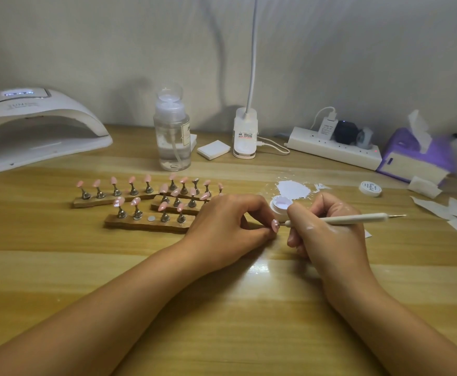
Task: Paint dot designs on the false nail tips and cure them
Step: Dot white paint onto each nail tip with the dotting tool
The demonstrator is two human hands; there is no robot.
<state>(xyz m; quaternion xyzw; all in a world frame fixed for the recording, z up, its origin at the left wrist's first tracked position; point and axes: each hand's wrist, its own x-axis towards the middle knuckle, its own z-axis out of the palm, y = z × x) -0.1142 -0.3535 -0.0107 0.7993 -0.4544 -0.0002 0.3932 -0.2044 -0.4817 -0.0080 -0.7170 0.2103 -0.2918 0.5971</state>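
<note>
The left hand (pixel 230 226) is pinching one pink nail tip (pixel 275 226) between the thumb and the curled fingers. It is holding the tip low over the wooden table (pixel 222 308), just in front of a small open jar (pixel 281 207) of white paint. The right hand (pixel 327 234) is gripping a white dotting pen (pixel 352 219) with curled fingers, the way one holds a pencil. The metal point of the pen is touching the held nail tip. A white smear is showing on the back of the right hand.

The other pink nail tips (pixel 134 180) are standing on small metal holders on three wooden strips (pixel 146 225), just to the left of the left hand. Behind the jar, a white paint patch (pixel 293 189) is lying on the table, and the jar lid (pixel 370 188) is resting further to the right. The curing lamp (pixel 32 126) is sitting at the far left with its display glowing. A clear pump bottle (pixel 171 137), a power strip (pixel 333 149) and a purple tissue box (pixel 411 158) are standing along the wall.
</note>
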